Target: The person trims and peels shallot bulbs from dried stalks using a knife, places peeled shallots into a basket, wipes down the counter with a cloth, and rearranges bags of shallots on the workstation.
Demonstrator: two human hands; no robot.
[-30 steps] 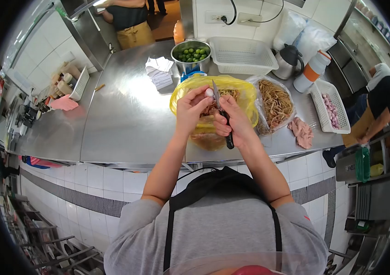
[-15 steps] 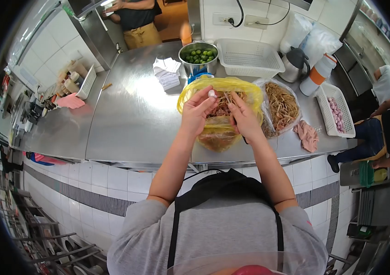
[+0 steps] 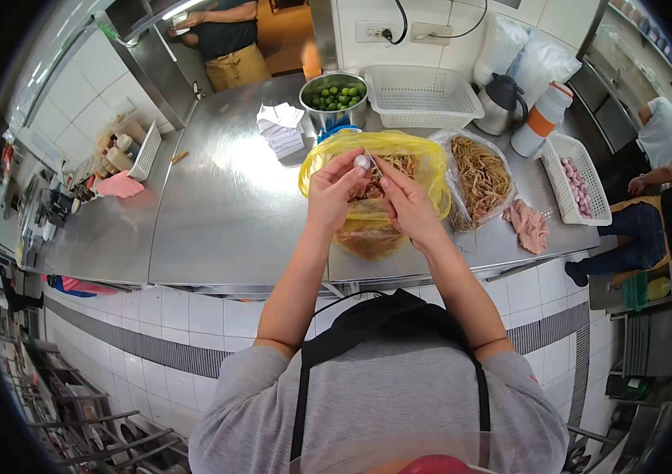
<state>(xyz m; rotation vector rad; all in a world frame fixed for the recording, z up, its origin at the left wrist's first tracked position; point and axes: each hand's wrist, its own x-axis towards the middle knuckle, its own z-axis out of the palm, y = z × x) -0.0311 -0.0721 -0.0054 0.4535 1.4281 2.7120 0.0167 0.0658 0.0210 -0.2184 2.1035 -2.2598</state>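
Note:
My left hand [image 3: 334, 189] pinches a small pale peeled bulb [image 3: 362, 161] between thumb and fingertips. Close beside it, my right hand [image 3: 409, 199] is closed round a knife, whose thin blade [image 3: 373, 160] points up toward the bulb; the handle is mostly hidden by the fingers. Both hands are over an open yellow plastic bag [image 3: 429, 158] that holds brownish-red scraps. To its right lies a clear bag of long tan stringy pieces [image 3: 480, 182]. A white basket [image 3: 606, 215] farther right holds small pink-purple bulbs [image 3: 575, 188].
A steel pot [image 3: 333, 119] of green fruit, a white basket [image 3: 423, 118], a steel jug [image 3: 499, 107] and an orange-banded bottle [image 3: 542, 118] stand behind. Papers [image 3: 280, 128] lie left of the pot, a pink cloth [image 3: 526, 227] at right. Other people stand back left and at right.
The knife has turned in my right hand, so less of its blade and handle shows. My hands stay close together above the yellow bag. The people at right have shifted.

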